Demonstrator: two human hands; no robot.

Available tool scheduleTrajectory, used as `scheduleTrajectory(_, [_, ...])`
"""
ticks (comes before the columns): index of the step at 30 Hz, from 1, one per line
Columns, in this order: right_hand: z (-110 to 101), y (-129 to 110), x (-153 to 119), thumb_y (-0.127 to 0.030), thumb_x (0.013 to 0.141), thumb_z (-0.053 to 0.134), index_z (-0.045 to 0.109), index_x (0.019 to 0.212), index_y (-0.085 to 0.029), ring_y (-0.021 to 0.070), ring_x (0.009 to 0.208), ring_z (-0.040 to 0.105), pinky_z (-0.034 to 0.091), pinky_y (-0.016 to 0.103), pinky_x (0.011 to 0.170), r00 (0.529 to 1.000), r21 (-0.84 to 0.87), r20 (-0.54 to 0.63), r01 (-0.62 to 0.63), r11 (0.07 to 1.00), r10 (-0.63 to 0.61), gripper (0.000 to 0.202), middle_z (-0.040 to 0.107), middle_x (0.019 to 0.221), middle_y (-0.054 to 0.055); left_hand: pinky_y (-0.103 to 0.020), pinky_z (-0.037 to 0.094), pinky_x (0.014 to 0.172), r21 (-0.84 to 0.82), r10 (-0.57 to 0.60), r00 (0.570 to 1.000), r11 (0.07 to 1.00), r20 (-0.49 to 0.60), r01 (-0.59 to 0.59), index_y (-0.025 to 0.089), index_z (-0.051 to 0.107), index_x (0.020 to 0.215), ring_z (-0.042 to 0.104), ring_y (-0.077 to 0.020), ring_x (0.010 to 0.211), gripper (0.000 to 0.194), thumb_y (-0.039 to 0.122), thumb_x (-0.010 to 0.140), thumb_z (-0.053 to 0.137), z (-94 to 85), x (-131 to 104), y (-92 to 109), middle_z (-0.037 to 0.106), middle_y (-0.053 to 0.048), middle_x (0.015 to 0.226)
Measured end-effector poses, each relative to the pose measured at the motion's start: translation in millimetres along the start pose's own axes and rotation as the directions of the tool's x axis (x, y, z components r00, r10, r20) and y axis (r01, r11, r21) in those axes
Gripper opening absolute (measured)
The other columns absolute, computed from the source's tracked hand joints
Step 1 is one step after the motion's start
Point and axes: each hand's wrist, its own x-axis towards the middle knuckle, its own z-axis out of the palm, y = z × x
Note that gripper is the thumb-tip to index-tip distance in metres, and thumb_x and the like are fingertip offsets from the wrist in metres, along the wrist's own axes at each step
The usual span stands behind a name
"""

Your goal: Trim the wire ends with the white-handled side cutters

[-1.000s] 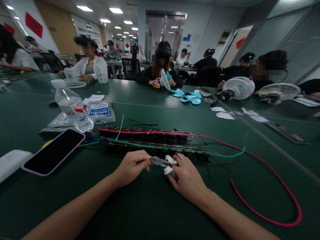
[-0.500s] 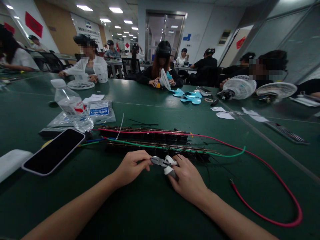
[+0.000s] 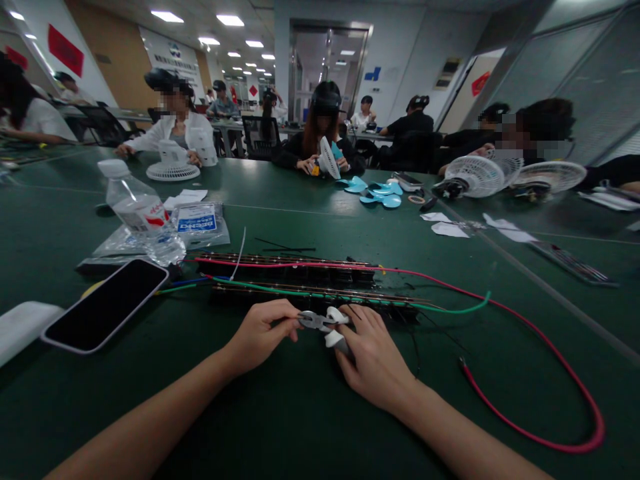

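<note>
White-handled pliers (image 3: 316, 321) are gripped by the right hand (image 3: 373, 353); what's pinched by the left hand (image 3: 267, 331) can't be told. Green wire (image 3: 465, 311) is laid along black strip (image 3: 240, 299), red cable (image 3: 599, 427) left loose-ended.

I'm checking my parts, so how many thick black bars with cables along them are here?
2: the farther bar, under the red cable, and the nearer bar, under the green cable, just beyond the pliers. No more show; others could be hidden.

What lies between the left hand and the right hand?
In the head view, pliers lie between them: handles in the right hand, tip at the fingertips of the left hand.
</note>
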Motion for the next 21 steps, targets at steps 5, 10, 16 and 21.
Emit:
scheduleTrajectory(5, [0.6,-0.2,-0.8,-0.018,0.080,0.054,0.062,0.108,-0.014,0.0320,0.120,0.045,0.037,0.053,0.101,1.000,0.002,0.006,0.005,1.000,-0.005,0.029,0.054,0.124,0.017,-0.024,0.045,0.065,-0.017,0.002,1.000,1.000,-0.012,-0.002,0.015,0.066,0.074,0.059,-0.0123,0.068,0.020,0.010,0.088,0.053,0.9,0.0,0.0,0.062,-0.002,0.071])
scheduleTrajectory(10, [0.3,-0.7,0.4,-0.019,0.079,0.055,0.063,0.105,-0.013,0.0323,0.115,0.047,0.039,0.053,0.099,1.000,-0.010,-0.008,0.009,1.000,-0.009,0.027,0.056,0.119,0.017,-0.024,0.046,0.065,-0.033,0.000,1.000,0.999,-0.009,-0.001,0.014,0.066,0.075,0.059,-0.0123,0.068,0.020,0.011,0.089,0.051,1.1,0.0,1.4,0.062,-0.002,0.071])
scheduleTrajectory(16, [1.1,-0.8,1.2,-0.019,0.079,0.055,0.063,0.099,-0.013,0.0317,0.110,0.049,0.044,0.051,0.092,1.000,-0.023,-0.020,0.008,1.000,-0.009,0.022,0.057,0.115,0.018,-0.024,0.046,0.066,-0.044,-0.007,1.000,0.999,0.006,0.008,0.015,0.066,0.075,0.059,-0.0122,0.069,0.020,0.010,0.089,0.052,0.1,-0.5,0.0,0.062,-0.002,0.072])
scheduleTrajectory(21, [0.8,-1.2,0.9,-0.019,0.079,0.055,0.063,0.099,-0.014,0.0322,0.110,0.049,0.045,0.052,0.091,1.000,-0.014,-0.014,0.003,1.000,-0.003,0.022,0.057,0.115,0.017,-0.024,0.045,0.066,-0.032,-0.005,1.000,0.999,0.006,0.005,0.015,0.066,0.075,0.059,-0.0122,0.069,0.019,0.009,0.088,0.053,0.0,-0.5,-0.6,0.062,-0.001,0.072])
